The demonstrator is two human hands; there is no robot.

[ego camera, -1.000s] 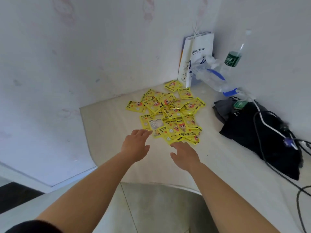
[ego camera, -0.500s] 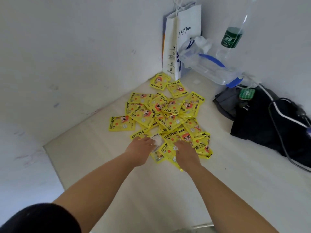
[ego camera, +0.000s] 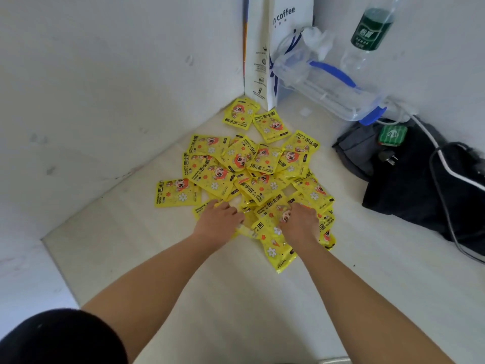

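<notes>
On my feed the hand warmer packets [ego camera: 252, 169] are bright yellow, printed with an orange-haired cartoon figure, white daisies, small orange flowers and black lettering. At 12 o'clock the paper coffee bag [ego camera: 286, 35] is white with dark blue print and an orange-and-blue stripe down its side fold. At 1 o'clock I see a clear water bottle [ego camera: 367, 35] with a dark green label, and below it a clear plastic jug [ego camera: 328, 90] with a blue handle and a blue cap. At 3 o'clock lies a black bag [ego camera: 409, 190] with a grey cloth [ego camera: 354, 153], a green tag [ego camera: 392, 135] patterned in white, and a white cable [ego camera: 446, 164]. The tabletop [ego camera: 236, 298] is cream and the walls [ego camera: 105, 88] are white. At 7 o'clock the sleeve [ego camera: 60, 337] is black.
</notes>
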